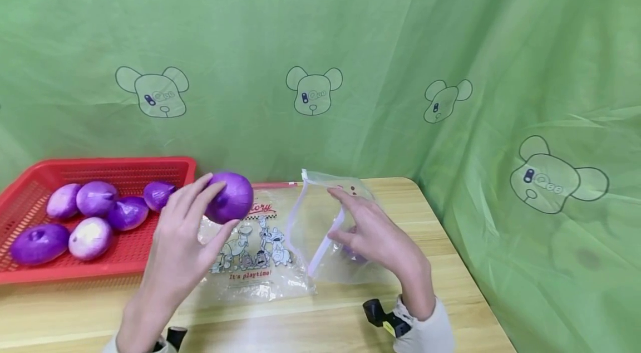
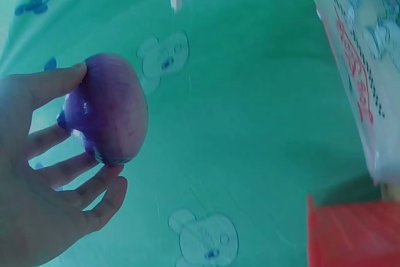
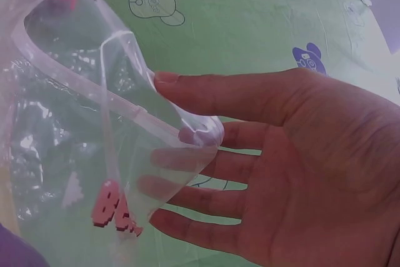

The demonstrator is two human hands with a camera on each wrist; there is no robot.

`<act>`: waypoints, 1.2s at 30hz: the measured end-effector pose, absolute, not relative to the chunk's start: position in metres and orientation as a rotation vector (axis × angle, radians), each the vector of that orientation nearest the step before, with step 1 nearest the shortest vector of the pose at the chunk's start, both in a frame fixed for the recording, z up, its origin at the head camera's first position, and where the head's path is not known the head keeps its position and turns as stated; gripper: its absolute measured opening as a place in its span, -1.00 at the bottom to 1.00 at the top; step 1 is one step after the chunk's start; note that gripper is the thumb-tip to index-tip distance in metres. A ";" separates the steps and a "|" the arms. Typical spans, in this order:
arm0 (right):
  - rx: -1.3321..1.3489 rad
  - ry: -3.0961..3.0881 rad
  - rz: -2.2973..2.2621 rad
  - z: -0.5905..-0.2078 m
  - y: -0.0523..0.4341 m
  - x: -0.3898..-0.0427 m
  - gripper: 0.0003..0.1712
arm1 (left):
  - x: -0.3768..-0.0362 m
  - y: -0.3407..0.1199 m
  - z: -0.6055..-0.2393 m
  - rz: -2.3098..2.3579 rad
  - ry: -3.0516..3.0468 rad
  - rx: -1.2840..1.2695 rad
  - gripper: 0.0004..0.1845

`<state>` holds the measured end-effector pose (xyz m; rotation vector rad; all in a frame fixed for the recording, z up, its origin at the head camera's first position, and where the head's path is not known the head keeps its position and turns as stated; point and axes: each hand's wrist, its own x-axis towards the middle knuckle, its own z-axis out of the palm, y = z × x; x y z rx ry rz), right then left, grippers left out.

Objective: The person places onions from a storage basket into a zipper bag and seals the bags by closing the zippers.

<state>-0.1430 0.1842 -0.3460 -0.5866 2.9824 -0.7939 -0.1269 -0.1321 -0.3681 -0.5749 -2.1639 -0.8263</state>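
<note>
My left hand [image 1: 182, 225] grips a shiny purple onion [image 1: 230, 197], raised between thumb and fingers above the table. The left wrist view shows the fingertips around the sides of the same onion [image 2: 115, 110]. To the right, my right hand [image 1: 375, 230] holds the mouth of a clear zip bag [image 1: 315, 219] standing open. In the right wrist view the thumb lies at the rim and the other fingers [image 3: 200, 198] show through the film. A purple onion [image 1: 353, 253] is inside the bag, partly hidden by the right hand.
A red plastic basket [image 1: 100, 270] with several purple onions stands at the left. Flat on the wooden table [image 1: 420, 214], between basket and zip bag, lies a clear printed bag [image 1: 250, 289]. Green curtains [image 1: 240, 19] close off the back and right side.
</note>
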 end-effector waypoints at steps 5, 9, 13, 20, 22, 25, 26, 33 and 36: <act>-0.591 2.959 -0.797 -0.345 0.179 -0.140 -0.05 | -0.123 -0.113 -0.377 -0.806 -2.235 -0.657 -0.27; -0.613 2.954 -0.796 -0.344 0.177 -0.138 -0.07 | -0.121 -0.098 -0.385 -0.783 -2.297 -0.718 -0.27; -0.645 2.954 -0.799 -0.343 0.176 -0.136 -0.09 | -0.119 -0.086 -0.392 -0.709 -2.355 -0.766 -0.29; -0.671 2.886 -0.877 -0.340 0.174 -0.131 -0.07 | -0.115 -0.074 -0.400 -0.623 -2.480 -0.797 -0.28; -0.667 2.843 -0.928 -0.339 0.174 -0.129 -0.06 | -0.114 -0.073 -0.402 -0.619 -2.515 -0.801 -0.28; -0.666 2.794 -0.987 -0.339 0.173 -0.128 -0.06 | -0.113 -0.073 -0.404 -0.609 -2.551 -0.813 -0.27; -0.665 2.783 -1.003 -0.339 0.173 -0.127 -0.06 | -0.113 -0.074 -0.405 -0.608 -2.559 -0.819 -0.28; -0.642 2.736 -1.099 -0.337 0.176 -0.127 -0.04 | -0.114 -0.075 -0.408 -0.574 -2.549 -0.850 -0.35; -0.625 2.735 -1.129 -0.336 0.178 -0.128 -0.03 | -0.114 -0.075 -0.409 -0.574 -2.546 -0.853 -0.41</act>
